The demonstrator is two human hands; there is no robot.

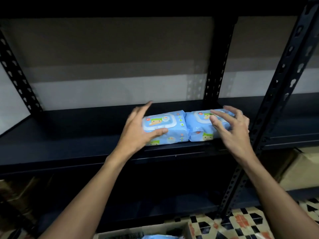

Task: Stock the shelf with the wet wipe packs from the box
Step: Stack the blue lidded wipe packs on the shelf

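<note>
The left hand [136, 130] is resting at the left end of the left wet wipe pack [165, 124], with its fingers spread and straight; the thumb is lying across the pack's front edge and the other fingers are extending past its far side. The right hand [233, 130] is reaching over the right wet wipe pack [198, 131] with fingers spread and lightly bent. Motion blur is making contact uncertain, so it is possibly touching the top only.

Both packs are lying flat, lids up, side by side and touching, near the front edge of the dark shelf [69, 135], just left of the perforated upright post [276, 100].

Below, a cardboard box [187, 228] is showing at the bottom edge, with another blue pack [158, 237] inside it. The box is standing on a patterned tile floor [241, 225].
</note>
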